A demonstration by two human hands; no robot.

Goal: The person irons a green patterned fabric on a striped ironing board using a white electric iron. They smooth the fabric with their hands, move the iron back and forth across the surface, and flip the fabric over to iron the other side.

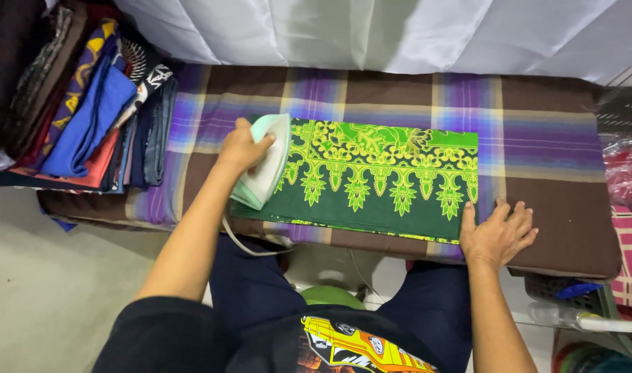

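Note:
A folded green cloth [385, 179] with a light-green and yellow pattern lies flat on a low board padded with brown and purple checked fabric [537, 138]. My left hand [241, 146] grips the handle of a pale green and white iron [266, 166], which rests on the cloth's left end. A white cord [243, 243] hangs from the iron over the board's near edge. My right hand [497, 235] lies flat, fingers spread, pressing the cloth's near right corner against the board.
A heap of folded clothes [88, 110] in blue, red and dark colours sits at the left end of the board. White curtain fabric [371, 31] hangs behind. A basket [571, 290] and a red bag [627, 169] stand at the right.

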